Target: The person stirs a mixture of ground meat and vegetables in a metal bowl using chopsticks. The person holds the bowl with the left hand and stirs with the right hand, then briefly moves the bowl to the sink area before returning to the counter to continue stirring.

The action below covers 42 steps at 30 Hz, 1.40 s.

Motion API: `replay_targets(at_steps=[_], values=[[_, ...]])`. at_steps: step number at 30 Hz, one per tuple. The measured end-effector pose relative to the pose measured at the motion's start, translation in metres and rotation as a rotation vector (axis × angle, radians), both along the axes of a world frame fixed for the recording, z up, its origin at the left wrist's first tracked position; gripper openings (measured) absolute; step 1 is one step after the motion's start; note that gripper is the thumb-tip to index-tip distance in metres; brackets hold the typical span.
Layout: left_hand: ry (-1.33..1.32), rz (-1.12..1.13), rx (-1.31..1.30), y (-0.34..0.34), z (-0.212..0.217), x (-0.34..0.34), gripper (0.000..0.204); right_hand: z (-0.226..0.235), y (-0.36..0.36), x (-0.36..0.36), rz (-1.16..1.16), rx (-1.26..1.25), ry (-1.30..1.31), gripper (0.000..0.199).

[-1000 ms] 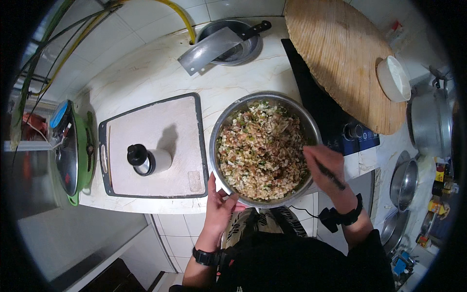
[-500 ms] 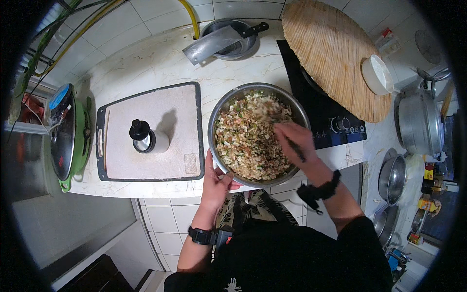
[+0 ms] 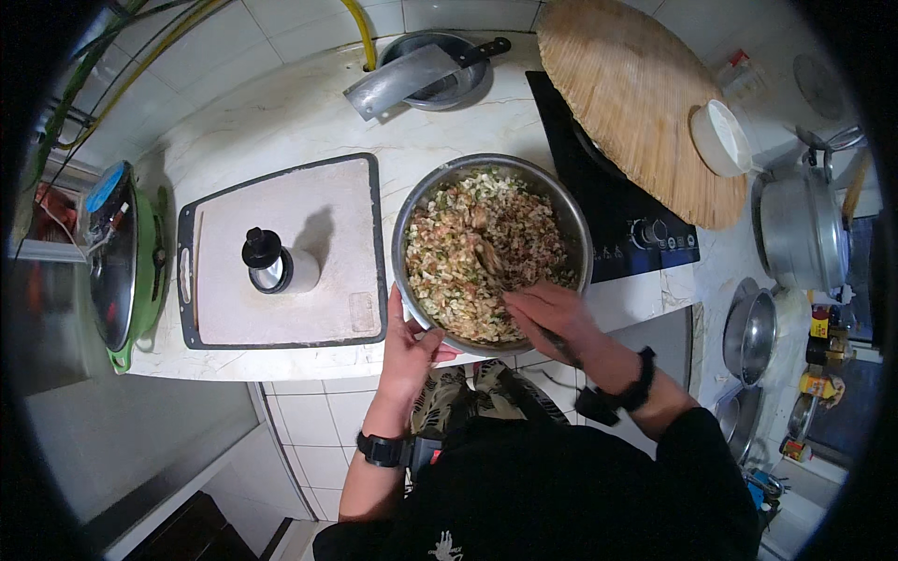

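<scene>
White tiled wall [image 3: 281,33], pale veined counter [image 3: 267,112], tiled floor [image 3: 304,419].

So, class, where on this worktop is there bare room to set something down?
Widest bare patch: the counter behind the chopping board, bordered by the green pot and the cleaver. The board is also bare behind the bottle. Crowded: the narrow gap between board and steel bowl, and the hob, partly under the round tan tray.

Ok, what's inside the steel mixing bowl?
A chopped mixture flecked with green, and apparently the blurred end of the utensil in the right hand. The mixture hides the bottom of the mixing bowl and anything buried.
</scene>
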State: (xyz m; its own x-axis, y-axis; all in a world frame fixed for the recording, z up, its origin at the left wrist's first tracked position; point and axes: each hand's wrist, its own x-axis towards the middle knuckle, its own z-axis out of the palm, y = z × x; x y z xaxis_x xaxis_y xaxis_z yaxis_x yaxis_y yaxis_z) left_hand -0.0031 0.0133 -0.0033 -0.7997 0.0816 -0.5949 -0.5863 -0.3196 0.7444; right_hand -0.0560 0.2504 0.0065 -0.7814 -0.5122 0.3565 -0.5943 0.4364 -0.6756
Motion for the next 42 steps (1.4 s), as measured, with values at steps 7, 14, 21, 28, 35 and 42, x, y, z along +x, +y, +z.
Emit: replay_targets(at_steps=[7,14,21,28,35,42], values=[[0.018,-0.016,-0.018,-0.001,0.004,-0.002,0.086,-0.004,-0.005,-0.012,-0.097,-0.076,-0.045,0.019],[0.019,-0.018,-0.039,-0.003,0.001,-0.005,0.086,0.008,-0.002,-0.009,-0.185,0.015,-0.099,0.017],[0.002,-0.032,-0.062,-0.002,0.004,-0.007,0.084,0.034,-0.017,-0.002,-0.097,-0.003,-0.145,0.014],[0.01,0.009,-0.091,0.0,0.006,-0.01,0.083,0.045,-0.024,0.007,0.021,-0.076,-0.257,0.007],[0.026,0.035,-0.089,-0.004,0.004,-0.011,0.083,0.042,-0.013,-0.002,-0.448,-0.032,-0.393,0.007],[0.039,0.016,-0.102,-0.008,-0.001,-0.011,0.078,0.037,-0.023,0.003,0.097,-0.017,-0.226,0.012]])
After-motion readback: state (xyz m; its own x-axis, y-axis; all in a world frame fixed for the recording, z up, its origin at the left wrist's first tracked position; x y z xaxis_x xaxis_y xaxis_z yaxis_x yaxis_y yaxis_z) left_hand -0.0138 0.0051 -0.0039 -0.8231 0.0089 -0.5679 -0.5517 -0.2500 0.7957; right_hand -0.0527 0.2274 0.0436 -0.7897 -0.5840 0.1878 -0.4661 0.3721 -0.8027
